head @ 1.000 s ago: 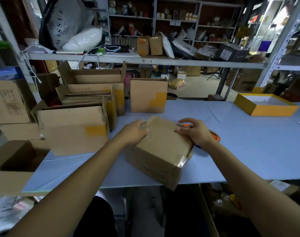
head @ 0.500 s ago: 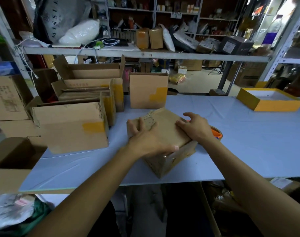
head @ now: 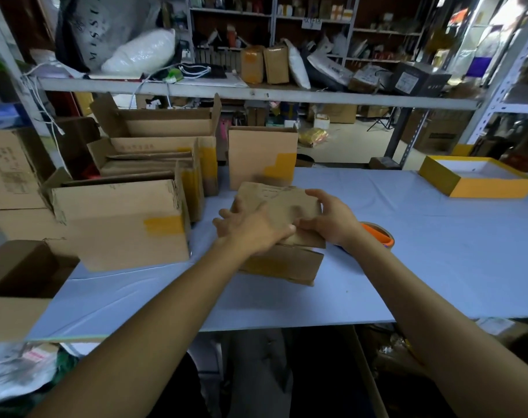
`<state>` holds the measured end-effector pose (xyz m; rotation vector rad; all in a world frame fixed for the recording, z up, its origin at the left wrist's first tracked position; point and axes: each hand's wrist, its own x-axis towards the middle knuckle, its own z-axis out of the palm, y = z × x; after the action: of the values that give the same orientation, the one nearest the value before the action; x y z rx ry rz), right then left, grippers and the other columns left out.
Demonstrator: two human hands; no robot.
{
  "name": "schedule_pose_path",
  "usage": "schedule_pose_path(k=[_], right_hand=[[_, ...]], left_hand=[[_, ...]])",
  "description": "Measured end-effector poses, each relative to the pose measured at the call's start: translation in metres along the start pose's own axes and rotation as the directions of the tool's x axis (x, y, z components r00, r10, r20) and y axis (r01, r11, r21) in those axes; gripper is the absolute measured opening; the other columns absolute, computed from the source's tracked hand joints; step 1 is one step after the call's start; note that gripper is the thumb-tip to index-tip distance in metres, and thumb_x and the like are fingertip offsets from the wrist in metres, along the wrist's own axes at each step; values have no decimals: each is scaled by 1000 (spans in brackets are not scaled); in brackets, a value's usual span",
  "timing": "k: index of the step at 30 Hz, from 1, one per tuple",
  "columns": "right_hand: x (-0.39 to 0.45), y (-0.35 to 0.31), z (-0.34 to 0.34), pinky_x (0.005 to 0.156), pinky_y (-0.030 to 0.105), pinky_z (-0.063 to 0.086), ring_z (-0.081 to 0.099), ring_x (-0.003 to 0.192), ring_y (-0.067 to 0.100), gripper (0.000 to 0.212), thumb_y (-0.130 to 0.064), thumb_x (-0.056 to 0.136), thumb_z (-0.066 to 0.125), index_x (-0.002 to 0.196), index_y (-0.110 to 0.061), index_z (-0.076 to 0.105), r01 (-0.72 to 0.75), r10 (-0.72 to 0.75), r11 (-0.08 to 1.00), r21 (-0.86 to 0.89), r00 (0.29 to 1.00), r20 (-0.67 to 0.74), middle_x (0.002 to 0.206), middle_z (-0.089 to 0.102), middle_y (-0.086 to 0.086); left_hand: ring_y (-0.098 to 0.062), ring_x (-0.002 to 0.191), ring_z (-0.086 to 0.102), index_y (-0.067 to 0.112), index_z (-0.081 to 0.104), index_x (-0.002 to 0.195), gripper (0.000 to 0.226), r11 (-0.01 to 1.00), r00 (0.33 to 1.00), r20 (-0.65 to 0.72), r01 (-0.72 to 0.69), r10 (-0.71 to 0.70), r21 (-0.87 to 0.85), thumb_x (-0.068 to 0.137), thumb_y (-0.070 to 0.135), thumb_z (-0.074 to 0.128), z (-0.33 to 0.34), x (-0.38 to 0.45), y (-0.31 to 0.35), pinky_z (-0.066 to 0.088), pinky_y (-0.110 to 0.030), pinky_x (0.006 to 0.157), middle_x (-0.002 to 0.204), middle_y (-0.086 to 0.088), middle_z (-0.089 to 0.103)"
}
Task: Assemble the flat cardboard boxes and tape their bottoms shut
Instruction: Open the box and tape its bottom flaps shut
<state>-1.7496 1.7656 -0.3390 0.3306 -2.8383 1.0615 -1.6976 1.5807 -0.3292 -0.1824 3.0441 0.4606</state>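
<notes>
A small brown cardboard box [head: 287, 263] rests on the light blue table [head: 437, 260] in front of me, turned over so its flaps [head: 275, 194] face up. My left hand [head: 250, 226] lies flat across the flaps with fingers spread, pressing them down. My right hand [head: 332, 218] grips the right edge of the same flaps. An orange roll of tape [head: 377, 235] lies on the table just behind my right wrist, partly hidden.
Several assembled boxes with yellow tape [head: 121, 224] stand at the left; one [head: 261, 155] stands upright behind the box. A yellow tray [head: 476, 179] sits far right. An open box [head: 18, 276] is at the left edge. A cluttered shelf [head: 256, 92] crosses overhead.
The box has been rolled from a tilted pose at the table's edge to lie flat further in. My left hand moved from its left side onto the top flaps.
</notes>
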Motion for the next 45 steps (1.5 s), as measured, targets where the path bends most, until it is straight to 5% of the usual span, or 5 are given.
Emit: schedule_pose_path(k=[5,11,25,32,45], right_hand=[[0,10,-2,65,20,39,48,111,23,85,-47,77,77,148,-31,32,-69,68,997,20,997,34,145,36,9],[6,15,-11,113,49,31,27,140,34,95,-64,75,71,152,-32,25,-122,129,985,-122,990,53,156,28,8],[-17,14,-19,62,28,43,56,86,13,41,-57,88,60,107,-21,56,-125,124,992,30,992,35,98,58,-3],[-32,36,-40,76,38,46,58,84,20,28,-14,94,41,82,-14,66,-44,46,998,33,998,-46,86,67,3],[-59,107,-57,75,33,41,55,110,29,54,-36,89,65,137,-23,46,-21,44,896,-444,998,41,126,58,7]], left_hand=[[-46,133,23,52,17,148,96,986,992,-26,-118,122,117,63,95,29,9,4,-9,25,-54,103,162,-8,6],[-43,138,19,60,10,147,94,948,962,71,-272,264,167,61,97,21,5,13,-30,19,-56,107,164,-2,-3],[-43,147,7,57,-1,147,99,978,981,136,-158,140,133,59,98,17,-2,37,-18,3,-71,110,163,-18,4],[-44,140,20,45,4,152,105,977,986,27,-165,163,139,61,95,18,13,37,17,6,-64,108,158,-19,19],[-25,138,31,56,13,148,78,756,777,116,-630,619,179,77,87,23,-1,57,-2,23,-50,108,157,1,28]])
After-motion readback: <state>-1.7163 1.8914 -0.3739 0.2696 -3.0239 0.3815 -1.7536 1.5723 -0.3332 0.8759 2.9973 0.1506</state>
